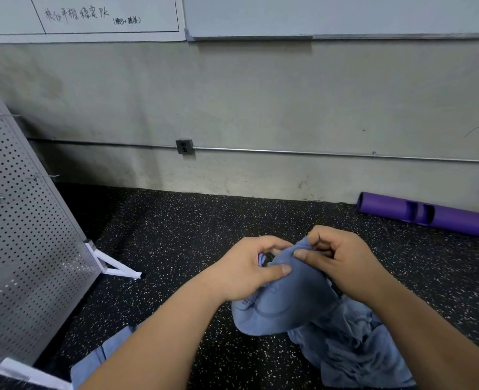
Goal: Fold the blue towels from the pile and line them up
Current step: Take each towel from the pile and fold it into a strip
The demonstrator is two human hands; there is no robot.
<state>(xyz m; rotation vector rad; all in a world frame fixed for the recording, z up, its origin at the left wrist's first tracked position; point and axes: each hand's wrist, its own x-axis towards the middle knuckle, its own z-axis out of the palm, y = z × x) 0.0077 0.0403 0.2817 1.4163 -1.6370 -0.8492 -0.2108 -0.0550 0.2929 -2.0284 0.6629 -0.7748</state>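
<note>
Soft matt blue cloth towel [286, 299]; speckled rough rubber floor [190, 235]; perforated metal panel [21, 220]; matt purple foam roll [429, 213]; dull concrete wall [260, 102]

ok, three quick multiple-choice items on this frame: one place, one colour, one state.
1. Where is the towel pile? A. on the floor, lower right B. on a table C. on a shelf
2. Colour of the tube by the wall? A. green B. purple C. red
3. The held towel is: A. pinched by both hands B. lying flat, untouched C. held in one hand
A: it lies crumpled on the speckled floor. B: plainly purple. A: left hand and right hand both pinch its top.
</note>
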